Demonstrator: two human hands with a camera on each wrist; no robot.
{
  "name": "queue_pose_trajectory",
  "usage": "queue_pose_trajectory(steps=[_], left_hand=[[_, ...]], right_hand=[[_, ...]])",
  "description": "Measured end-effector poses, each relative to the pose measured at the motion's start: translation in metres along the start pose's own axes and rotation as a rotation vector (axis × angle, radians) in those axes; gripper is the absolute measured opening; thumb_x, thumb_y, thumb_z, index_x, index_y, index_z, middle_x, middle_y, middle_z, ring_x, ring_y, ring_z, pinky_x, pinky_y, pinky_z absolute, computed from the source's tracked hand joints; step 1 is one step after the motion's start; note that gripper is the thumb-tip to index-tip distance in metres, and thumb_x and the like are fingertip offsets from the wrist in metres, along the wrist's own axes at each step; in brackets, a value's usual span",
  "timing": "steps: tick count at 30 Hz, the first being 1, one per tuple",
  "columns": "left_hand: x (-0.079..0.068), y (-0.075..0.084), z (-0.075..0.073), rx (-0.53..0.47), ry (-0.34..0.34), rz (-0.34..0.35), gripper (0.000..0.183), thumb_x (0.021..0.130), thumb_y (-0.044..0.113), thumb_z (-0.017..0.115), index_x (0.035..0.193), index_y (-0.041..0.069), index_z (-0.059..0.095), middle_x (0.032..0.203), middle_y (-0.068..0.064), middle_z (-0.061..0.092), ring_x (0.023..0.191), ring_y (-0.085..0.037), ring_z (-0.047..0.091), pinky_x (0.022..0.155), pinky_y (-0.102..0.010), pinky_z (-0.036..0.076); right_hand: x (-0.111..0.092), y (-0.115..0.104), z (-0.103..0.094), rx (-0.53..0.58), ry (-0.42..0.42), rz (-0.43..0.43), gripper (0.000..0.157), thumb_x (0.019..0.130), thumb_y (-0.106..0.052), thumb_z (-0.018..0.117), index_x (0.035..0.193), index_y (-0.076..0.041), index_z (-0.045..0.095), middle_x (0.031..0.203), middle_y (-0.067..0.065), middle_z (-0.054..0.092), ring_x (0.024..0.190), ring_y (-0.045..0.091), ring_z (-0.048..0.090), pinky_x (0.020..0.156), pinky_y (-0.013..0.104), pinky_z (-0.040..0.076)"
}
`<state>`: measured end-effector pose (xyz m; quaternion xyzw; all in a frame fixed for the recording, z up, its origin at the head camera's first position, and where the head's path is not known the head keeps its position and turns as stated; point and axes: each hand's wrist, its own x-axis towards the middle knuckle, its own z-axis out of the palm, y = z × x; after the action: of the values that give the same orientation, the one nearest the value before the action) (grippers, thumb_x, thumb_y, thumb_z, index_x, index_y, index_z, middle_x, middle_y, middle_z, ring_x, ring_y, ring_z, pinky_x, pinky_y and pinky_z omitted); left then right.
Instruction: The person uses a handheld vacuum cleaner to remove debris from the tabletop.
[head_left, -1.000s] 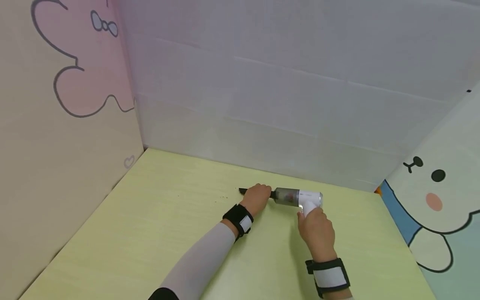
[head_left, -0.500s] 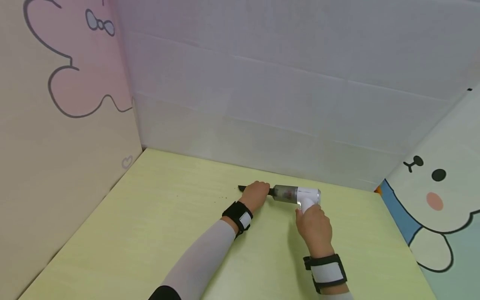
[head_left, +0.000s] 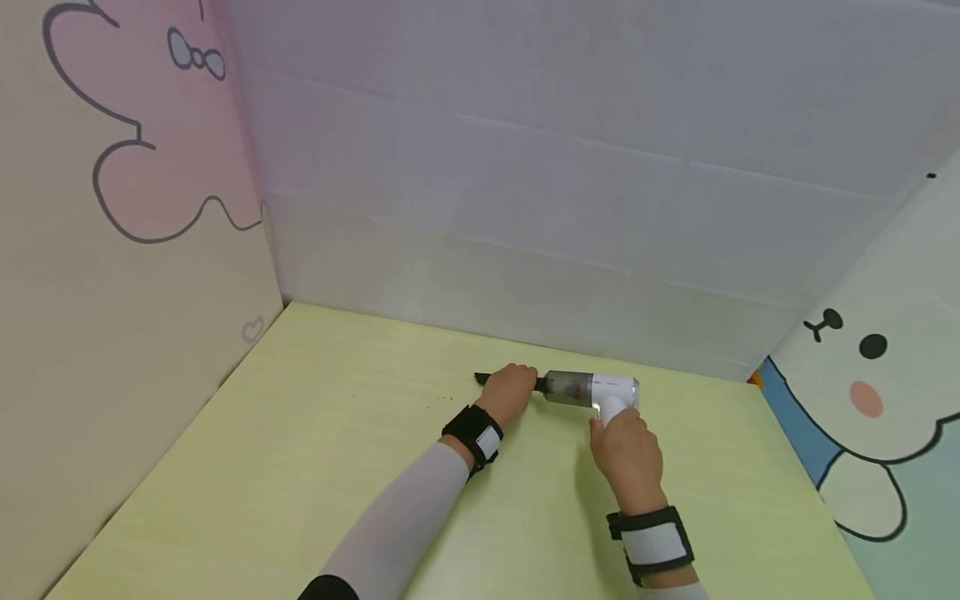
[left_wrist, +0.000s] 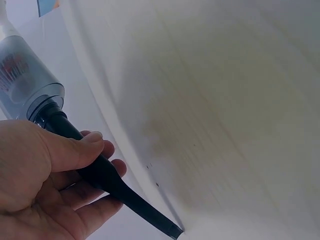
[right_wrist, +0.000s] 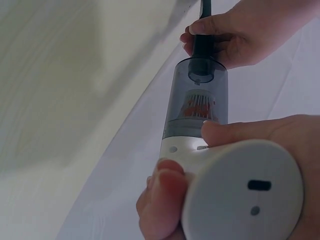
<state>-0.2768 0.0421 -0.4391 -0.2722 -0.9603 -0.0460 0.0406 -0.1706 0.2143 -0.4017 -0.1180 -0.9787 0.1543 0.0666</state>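
Note:
A white handheld vacuum cleaner (head_left: 617, 388) with a see-through grey dust cup (right_wrist: 195, 100) is held above the table, lying nearly level. My right hand (head_left: 630, 460) grips its white handle, thumb along the body in the right wrist view. The fingers of my left hand (head_left: 510, 393) curl round the long black nozzle (left_wrist: 102, 172) at the front. The nozzle's slanted tip (head_left: 481, 378) points left, close over the table. Inside the cup a ribbed filter with reddish marks shows. Several dark crumbs (head_left: 447, 398) lie on the table just left of my left hand.
The pale yellow table (head_left: 262, 467) meets a whitish back wall (head_left: 480, 208) just beyond the vacuum. A beige and pink panel (head_left: 150, 275) stands at the left, and a panel with a cartoon animal (head_left: 885, 392) at the right.
Both hands and the vacuum have shifted very slightly left in the head view, whose angle has also moved a little. The grips stay the same.

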Motion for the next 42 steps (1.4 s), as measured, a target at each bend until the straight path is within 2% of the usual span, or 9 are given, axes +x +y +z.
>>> queue_pose_trajectory(steps=[13, 26, 40, 41, 42], left_hand=[[0.005, -0.003, 0.009, 0.005, -0.017, -0.007, 0.014, 0.102, 0.007, 0.060, 0.113, 0.008, 0.069, 0.104, -0.006, 0.072, 0.096, -0.020, 0.069, 0.078, -0.026, 0.058], [0.002, -0.004, 0.009, -0.002, -0.031, -0.009, 0.016, 0.103, 0.007, 0.059, 0.116, 0.008, 0.068, 0.106, -0.006, 0.071, 0.098, -0.021, 0.068, 0.080, -0.027, 0.058], [-0.007, -0.006, 0.012, -0.006, 0.017, -0.002, 0.011, 0.100, 0.006, 0.063, 0.108, 0.006, 0.070, 0.098, -0.006, 0.071, 0.090, -0.020, 0.068, 0.071, -0.026, 0.058], [-0.005, -0.008, 0.021, -0.001, 0.043, 0.009, 0.010, 0.100, 0.006, 0.063, 0.107, 0.007, 0.070, 0.097, -0.006, 0.071, 0.088, -0.019, 0.068, 0.070, -0.025, 0.057], [-0.006, -0.009, 0.020, -0.002, 0.047, 0.009, 0.009, 0.100, 0.006, 0.064, 0.107, 0.006, 0.070, 0.096, -0.006, 0.071, 0.088, -0.019, 0.068, 0.069, -0.025, 0.057]], right_hand=[[0.004, -0.001, 0.001, 0.008, -0.056, 0.053, 0.053, 0.099, -0.030, 0.062, 0.100, 0.021, 0.047, 0.080, 0.031, 0.059, 0.067, 0.042, 0.065, 0.051, 0.049, 0.053], [0.000, -0.002, 0.001, 0.014, -0.046, 0.044, 0.052, 0.098, -0.029, 0.063, 0.098, 0.020, 0.047, 0.079, 0.030, 0.058, 0.064, 0.040, 0.064, 0.049, 0.047, 0.052], [-0.008, -0.004, 0.000, 0.029, -0.050, 0.029, 0.051, 0.098, -0.028, 0.064, 0.099, 0.020, 0.047, 0.080, 0.030, 0.058, 0.064, 0.039, 0.063, 0.049, 0.047, 0.052], [-0.008, -0.005, 0.000, 0.032, -0.053, 0.029, 0.052, 0.098, -0.029, 0.064, 0.100, 0.020, 0.047, 0.080, 0.030, 0.058, 0.064, 0.039, 0.063, 0.050, 0.048, 0.052], [-0.009, -0.005, 0.000, 0.033, -0.055, 0.029, 0.052, 0.098, -0.029, 0.064, 0.100, 0.020, 0.047, 0.081, 0.030, 0.058, 0.064, 0.039, 0.063, 0.050, 0.048, 0.052]])
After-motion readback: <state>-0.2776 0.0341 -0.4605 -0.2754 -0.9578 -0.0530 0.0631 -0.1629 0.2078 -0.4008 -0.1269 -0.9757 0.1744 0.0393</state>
